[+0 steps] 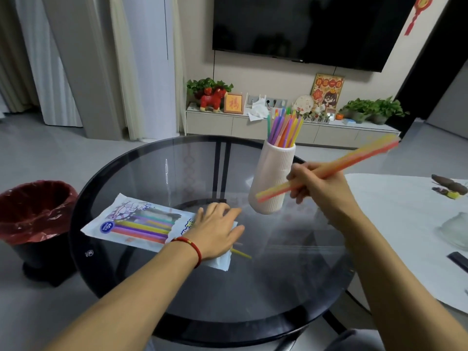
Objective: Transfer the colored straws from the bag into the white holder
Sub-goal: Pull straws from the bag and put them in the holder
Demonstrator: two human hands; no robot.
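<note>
- Straws [326,171] formed a small orange and yellow bundle gripped in the right hand [316,184], raised above the table and slanted up to the right, their lower ends crossing in front of the white holder [272,178]; motion blur obscured their count.
- White holder stood on the glass table [253,287] toward its far right side, already holding a fan of coloured straws [285,127]; open glass lay in front of it.
- Bag [136,224] lay flat on the left part of the table, well inside the rim, with more straws visible inside; the left hand [217,229] pressed flat on its open end, fingers spread; one yellow straw [241,254] protruded beside that hand.
- Red-lined bin [35,211] stood on the floor just left of the table; a white surface [405,224] adjoined the right edge; a dark television [316,26] hung on the far wall.
</note>
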